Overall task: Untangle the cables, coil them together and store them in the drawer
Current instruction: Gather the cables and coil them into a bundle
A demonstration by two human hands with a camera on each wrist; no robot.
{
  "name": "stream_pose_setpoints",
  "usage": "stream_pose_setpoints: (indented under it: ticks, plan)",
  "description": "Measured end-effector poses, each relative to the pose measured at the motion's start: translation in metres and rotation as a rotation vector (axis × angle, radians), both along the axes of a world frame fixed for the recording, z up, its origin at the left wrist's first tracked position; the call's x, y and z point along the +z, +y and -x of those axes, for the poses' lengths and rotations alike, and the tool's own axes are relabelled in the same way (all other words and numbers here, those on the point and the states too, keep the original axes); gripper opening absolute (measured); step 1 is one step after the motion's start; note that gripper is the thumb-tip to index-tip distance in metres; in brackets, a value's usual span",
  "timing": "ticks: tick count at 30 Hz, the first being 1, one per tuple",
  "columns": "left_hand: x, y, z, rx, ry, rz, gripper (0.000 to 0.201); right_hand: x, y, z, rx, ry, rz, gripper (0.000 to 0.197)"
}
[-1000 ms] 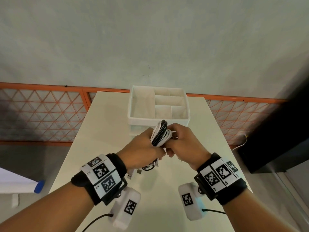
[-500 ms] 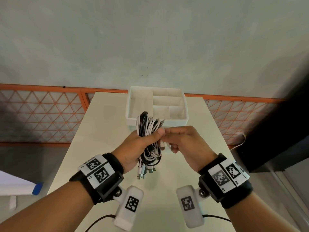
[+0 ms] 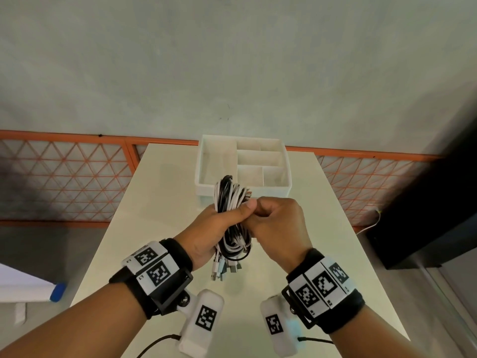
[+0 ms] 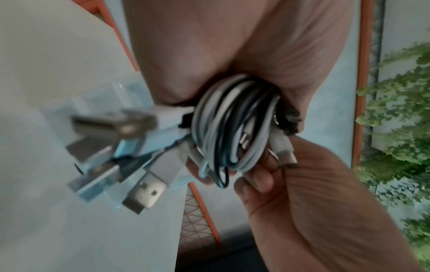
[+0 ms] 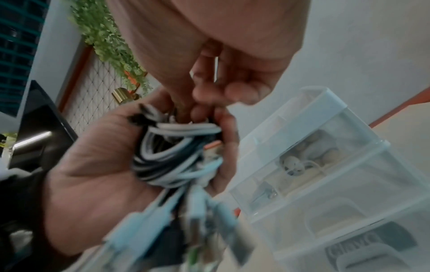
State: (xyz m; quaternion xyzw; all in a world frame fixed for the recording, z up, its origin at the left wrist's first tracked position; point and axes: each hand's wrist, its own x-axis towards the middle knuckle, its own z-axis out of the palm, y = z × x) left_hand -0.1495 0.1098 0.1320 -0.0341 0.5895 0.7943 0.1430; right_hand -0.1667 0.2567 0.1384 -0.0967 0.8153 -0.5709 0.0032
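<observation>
Head view: left hand grips a coiled bundle of black and white cables held upright above the desk, thumb pressed across the front of the coil. Right hand is curled, fingertips meeting the bundle at the same height as the left thumb; it looks to be pinching a strand or cable end there, but exactly which one cannot be told. USB plugs hang below the left palm.

Bundle sits just in front of the open white drawer, which has several compartments; none holds cables.

Left wrist view: coil loops are wrapped in the left palm; metal USB-A plugs fan out to the left, blurred. Right fingertips are at the coil's lower edge beside a small connector.

Right wrist view: translucent drawer unit stands on the desk, with small items dimly visible in a lower drawer. Raised lettering on the lowest front is mirrored and blurred, unreadable.

Wristbands carry black-and-white square code markers; small printed digits beside them are too small to read with confidence.
</observation>
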Motion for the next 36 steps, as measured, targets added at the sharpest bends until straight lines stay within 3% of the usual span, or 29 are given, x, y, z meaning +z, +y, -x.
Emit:
stream_pose_setpoints:
  ticks: [2, 5, 8, 12, 18, 23, 26, 36]
  plan:
    - [-0.002, -0.003, 0.0, -0.014, -0.032, -0.012, 0.037, -0.004, 0.002, 0.003, -0.041, 0.021, 0.0, 0.022]
    - [-0.004, -0.003, 0.0, -0.002, -0.044, -0.044, 0.02, -0.008, 0.005, 0.007, 0.037, 0.032, -0.013, 0.024]
    - [-0.005, -0.002, 0.004, 0.073, -0.025, -0.092, 0.017, -0.002, 0.01, 0.009, 0.175, 0.019, 0.073, 0.042]
    - [-0.004, -0.005, 0.007, 0.069, -0.018, -0.059, 0.025, 0.002, 0.014, 0.011, 0.223, 0.05, 0.158, 0.057]
    - [-0.003, -0.003, 0.003, -0.003, 0.03, -0.016, 0.028, 0.001, 0.013, 0.014, 0.191, 0.052, 0.222, 0.016]
    - [0.0, -0.004, 0.003, -0.073, 0.061, 0.057, 0.033, -0.005, 0.014, 0.018, 0.246, 0.104, 0.24, 0.015]
    - [0.002, -0.006, 0.004, -0.088, 0.081, 0.095, 0.03, -0.006, 0.014, 0.018, 0.246, 0.202, 0.129, 0.012]
    - [0.007, -0.01, 0.003, -0.114, 0.046, -0.043, 0.028, 0.002, 0.016, 0.019, 0.318, 0.309, 0.015, 0.016]
